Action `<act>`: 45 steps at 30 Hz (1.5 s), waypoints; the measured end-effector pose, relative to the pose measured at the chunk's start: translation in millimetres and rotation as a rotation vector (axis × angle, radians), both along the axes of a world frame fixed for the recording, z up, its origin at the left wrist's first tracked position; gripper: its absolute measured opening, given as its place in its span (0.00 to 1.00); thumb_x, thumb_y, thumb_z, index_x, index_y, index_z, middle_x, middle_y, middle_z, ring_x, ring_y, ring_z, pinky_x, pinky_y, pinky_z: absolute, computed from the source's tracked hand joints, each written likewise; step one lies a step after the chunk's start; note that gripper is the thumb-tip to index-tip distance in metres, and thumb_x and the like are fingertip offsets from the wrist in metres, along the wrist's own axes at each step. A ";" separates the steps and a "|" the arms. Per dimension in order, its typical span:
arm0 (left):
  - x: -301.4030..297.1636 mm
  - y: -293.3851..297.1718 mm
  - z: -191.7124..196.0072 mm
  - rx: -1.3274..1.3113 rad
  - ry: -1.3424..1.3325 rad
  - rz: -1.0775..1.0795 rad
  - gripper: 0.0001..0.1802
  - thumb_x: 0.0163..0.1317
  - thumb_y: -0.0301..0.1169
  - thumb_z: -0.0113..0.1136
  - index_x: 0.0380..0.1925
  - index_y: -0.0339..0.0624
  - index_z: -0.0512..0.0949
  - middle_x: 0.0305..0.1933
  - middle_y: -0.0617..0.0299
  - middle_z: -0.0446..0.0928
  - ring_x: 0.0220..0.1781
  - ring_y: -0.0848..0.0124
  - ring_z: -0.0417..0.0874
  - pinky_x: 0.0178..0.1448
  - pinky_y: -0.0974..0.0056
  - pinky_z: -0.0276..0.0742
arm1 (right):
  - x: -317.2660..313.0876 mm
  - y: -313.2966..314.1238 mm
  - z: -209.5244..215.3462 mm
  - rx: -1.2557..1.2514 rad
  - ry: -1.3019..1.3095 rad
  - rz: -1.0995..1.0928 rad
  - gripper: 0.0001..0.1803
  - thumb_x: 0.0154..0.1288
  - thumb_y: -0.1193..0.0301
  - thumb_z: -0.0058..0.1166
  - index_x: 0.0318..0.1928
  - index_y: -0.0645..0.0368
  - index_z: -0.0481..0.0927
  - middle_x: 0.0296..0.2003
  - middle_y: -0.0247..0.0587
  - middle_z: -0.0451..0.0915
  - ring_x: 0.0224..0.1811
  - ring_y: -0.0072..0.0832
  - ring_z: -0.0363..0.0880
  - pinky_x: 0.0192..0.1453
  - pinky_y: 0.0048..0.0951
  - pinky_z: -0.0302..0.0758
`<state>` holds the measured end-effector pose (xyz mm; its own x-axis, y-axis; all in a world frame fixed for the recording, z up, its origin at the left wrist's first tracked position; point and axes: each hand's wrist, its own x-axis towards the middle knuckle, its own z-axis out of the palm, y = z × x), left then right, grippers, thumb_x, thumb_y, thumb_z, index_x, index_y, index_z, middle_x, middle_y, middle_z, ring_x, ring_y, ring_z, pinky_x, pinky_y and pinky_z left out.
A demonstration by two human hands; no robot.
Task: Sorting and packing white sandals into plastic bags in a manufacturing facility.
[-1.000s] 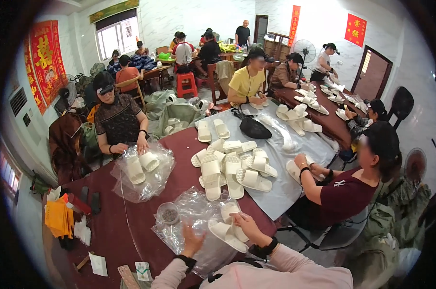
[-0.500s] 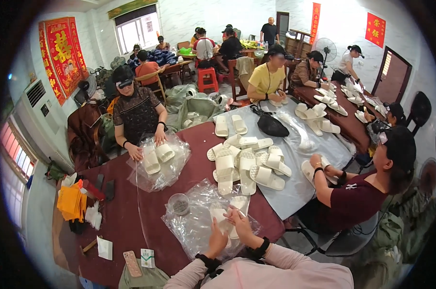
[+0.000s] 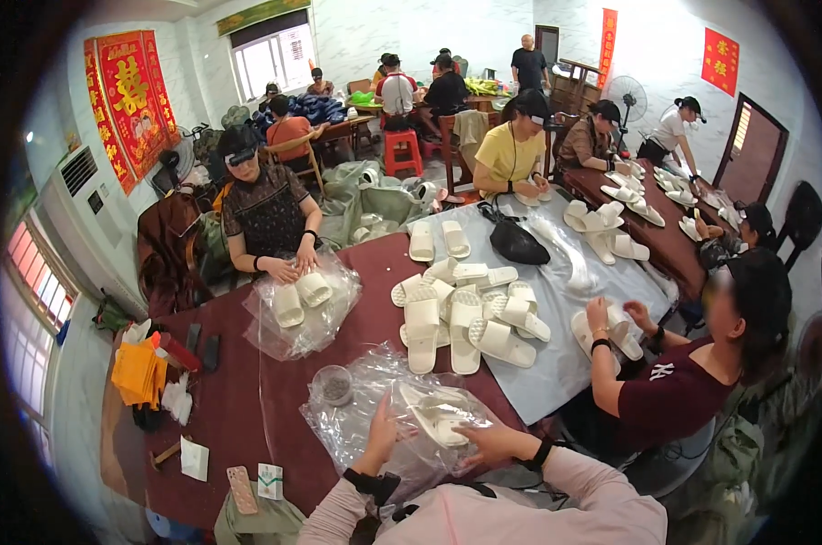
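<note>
In front of me a pair of cream slippers (image 3: 440, 416) lies slanted on a clear plastic bag (image 3: 356, 436) spread over the table. My right hand (image 3: 494, 443) grips the near end of the slippers from the right, its fingertips partly hidden. On the other side, my left hand (image 3: 381, 438) is raised over the bag, fingers stretched out and holding nothing. A round clear tub (image 3: 333, 385) stands at the bag's far left edge. Beyond the bag is a loose heap of cream slippers (image 3: 465, 313).
Across the table (image 3: 216, 436), a person (image 3: 270, 209) handles slippers on plastic. To my right, another person (image 3: 674, 381) holds slippers over a grey sheet (image 3: 556, 345). A phone (image 3: 242, 490), a hammer (image 3: 166, 454) and yellow packets (image 3: 138, 372) lie at left.
My hands have moved apart, the right one going down and right onto the slippers. The slippers have turned from upright to slanted. The person opposite has brought both hands together at their slippers.
</note>
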<state>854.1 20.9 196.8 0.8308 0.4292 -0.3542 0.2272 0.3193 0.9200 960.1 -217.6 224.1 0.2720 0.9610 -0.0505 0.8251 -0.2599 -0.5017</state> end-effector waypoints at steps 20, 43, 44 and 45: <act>9.4 -62.0 145.2 -0.052 -0.386 -0.021 0.12 0.64 0.26 0.41 0.44 0.34 0.71 0.47 0.54 0.73 0.51 0.70 0.72 0.57 0.66 0.66 | 59.8 -48.1 97.8 0.787 -0.456 -0.241 0.29 0.41 0.62 0.65 0.45 0.57 0.69 0.44 0.48 0.70 0.43 0.43 0.70 0.47 0.43 0.66; -199.4 -65.9 174.5 0.021 -0.579 -0.023 0.29 0.47 0.22 0.60 0.51 0.28 0.65 0.58 0.47 0.65 0.64 0.62 0.60 0.65 0.61 0.53 | -102.3 51.8 108.4 0.384 -0.157 0.127 0.25 0.37 0.69 0.54 0.43 0.56 0.73 0.36 0.40 0.77 0.35 0.38 0.74 0.38 0.38 0.66; -214.0 -59.1 171.1 0.057 -0.562 -0.074 0.36 0.46 0.25 0.64 0.56 0.30 0.59 0.61 0.47 0.60 0.65 0.61 0.58 0.66 0.58 0.51 | -107.4 55.9 109.0 0.438 -0.187 0.139 0.24 0.36 0.69 0.54 0.41 0.57 0.75 0.35 0.41 0.77 0.35 0.39 0.74 0.39 0.38 0.66; -226.7 -56.7 167.4 0.033 -0.569 -0.087 0.40 0.46 0.28 0.65 0.59 0.35 0.56 0.63 0.48 0.58 0.66 0.61 0.57 0.67 0.57 0.49 | -111.6 60.8 109.8 0.487 -0.183 0.125 0.23 0.36 0.69 0.54 0.41 0.57 0.76 0.36 0.41 0.76 0.36 0.40 0.74 0.40 0.38 0.67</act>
